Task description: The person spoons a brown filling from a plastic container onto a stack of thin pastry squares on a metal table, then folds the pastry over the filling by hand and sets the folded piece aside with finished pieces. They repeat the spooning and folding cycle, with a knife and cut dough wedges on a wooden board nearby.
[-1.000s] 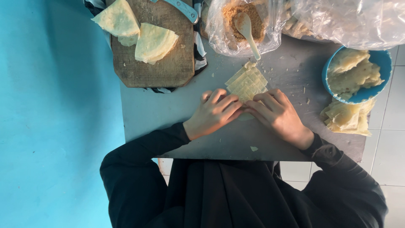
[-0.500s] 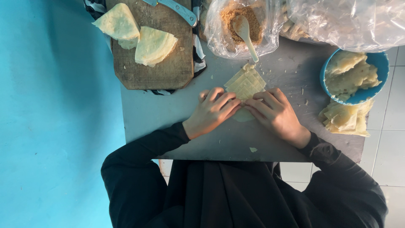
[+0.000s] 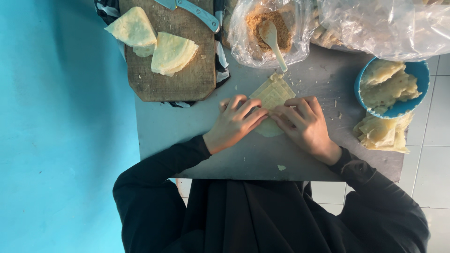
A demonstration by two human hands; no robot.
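Comparing with half a second ago: almost nothing has moved. Your left hand [image 3: 236, 122] and right hand [image 3: 304, 124] stay on the pastry sheet [image 3: 272, 96], fingertips meeting over its near half; the sheet's far corner still points at the bag. A second ago more of the sheet showed; your fingers now cover more of it.

Containers:
- clear plastic bag [image 3: 262, 33], far centre: brown crumbly filling with a pale spoon [image 3: 273, 40] stuck in it, handle toward the sheet.
- second, larger plastic bag [image 3: 389, 26], far right: contents blurred, cannot tell.
- blue bowl [image 3: 419, 75], right: heaped with folded pale pastry pieces; more of them [image 3: 382, 133] stacked on the table just near of it.
- wooden cutting board [image 3: 171, 77], far left: two folded wedge stacks [image 3: 154, 44] and a knife [image 3: 194, 11] at its far edge.

Hand pose: both palms down, fingers curled, pressing the sheet flat against the grey table [image 3: 187, 126], thumbs tucked under. Neither hand is closed around it; fingers are pinching at the sheet's near edge. The sheet lies centre table, between the filling bag and your hands.
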